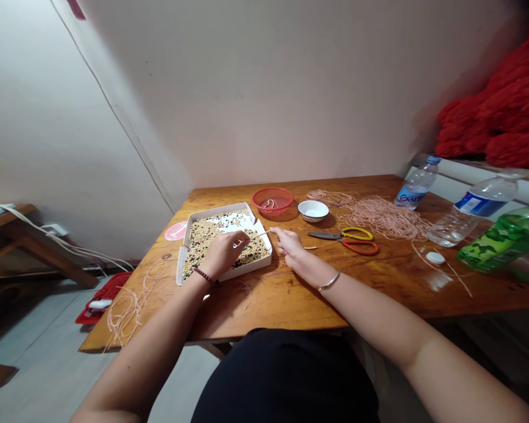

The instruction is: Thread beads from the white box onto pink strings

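Observation:
A thin pale cord [261, 234] is stretched between my two hands. My left hand [226, 251], with a dark beaded bracelet at its wrist, pinches the cord's left end over a shallow white box [226, 272] of small beads [200, 235]. The beads are mostly cream, with black and a few green ones among them. Just right of the box, my right hand [290, 247] closes on the other end, a silver bangle on its wrist. A short row of cream beads [310, 248] shows beside this hand. Whether beads sit on the stretched cord is too small to tell.
Behind the hands are a red basket [273, 201] and a white bowl [313, 211]. Scissors [348, 237] lie right, near a heap of pink cord [381, 217]. Bottles [418, 183] stand at the right edge. Loose cord [130, 311] lies at the table's left front.

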A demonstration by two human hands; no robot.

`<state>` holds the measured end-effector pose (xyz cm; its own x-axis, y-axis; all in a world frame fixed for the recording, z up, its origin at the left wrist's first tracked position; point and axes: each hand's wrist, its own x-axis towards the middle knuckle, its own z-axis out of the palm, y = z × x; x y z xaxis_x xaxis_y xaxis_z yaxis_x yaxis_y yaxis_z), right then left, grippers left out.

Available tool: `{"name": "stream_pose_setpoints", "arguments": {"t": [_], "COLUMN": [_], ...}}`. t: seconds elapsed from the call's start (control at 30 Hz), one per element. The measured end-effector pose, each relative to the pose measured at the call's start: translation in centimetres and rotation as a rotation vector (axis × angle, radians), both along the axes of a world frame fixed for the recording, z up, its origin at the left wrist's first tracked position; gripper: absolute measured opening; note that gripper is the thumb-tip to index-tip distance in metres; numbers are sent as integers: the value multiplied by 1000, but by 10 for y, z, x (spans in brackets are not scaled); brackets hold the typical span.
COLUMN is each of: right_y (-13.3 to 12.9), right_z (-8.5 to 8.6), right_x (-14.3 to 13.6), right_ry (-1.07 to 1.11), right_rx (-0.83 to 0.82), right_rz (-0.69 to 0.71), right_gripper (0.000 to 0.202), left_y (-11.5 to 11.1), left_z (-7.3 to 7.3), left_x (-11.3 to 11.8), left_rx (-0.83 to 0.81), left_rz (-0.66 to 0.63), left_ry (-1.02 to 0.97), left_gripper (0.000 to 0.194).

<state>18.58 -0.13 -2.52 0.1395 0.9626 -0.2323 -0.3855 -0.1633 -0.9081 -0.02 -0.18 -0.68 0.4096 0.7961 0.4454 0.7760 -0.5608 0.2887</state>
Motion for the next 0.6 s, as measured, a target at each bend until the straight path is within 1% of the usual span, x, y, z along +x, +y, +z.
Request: {"name": "stream_pose_setpoints", "arguments": {"t": [0.17,0.27,0.33,0.43,0.53,0.6], "right_y": [1,1,1,2,4,5], "right_z": [-2,-2,-2,0,1,1], "right_x": [-2,-3,-2,1,5,6], "right_ry": [-59,-82,-44,107,246,290], "right_rx": [64,81,73,56,31,19], "right_rz": [-50,-61,-25,78,162,199], "right_gripper": [26,23,21,20,28,27], "left_y": [-2,-4,-4,-4,-4,-4], "left_z": [1,3,5,7,8,9], "left_x": [0,1,1,2,3,4], "left_rx": [-3,-17,-46,-107,-137,-146], "left_rz": [-16,10,22,19,22,1], "left_ry": [14,26,6,-85,-130,-120], "left_gripper": [22,22,22,21,21,21]}}
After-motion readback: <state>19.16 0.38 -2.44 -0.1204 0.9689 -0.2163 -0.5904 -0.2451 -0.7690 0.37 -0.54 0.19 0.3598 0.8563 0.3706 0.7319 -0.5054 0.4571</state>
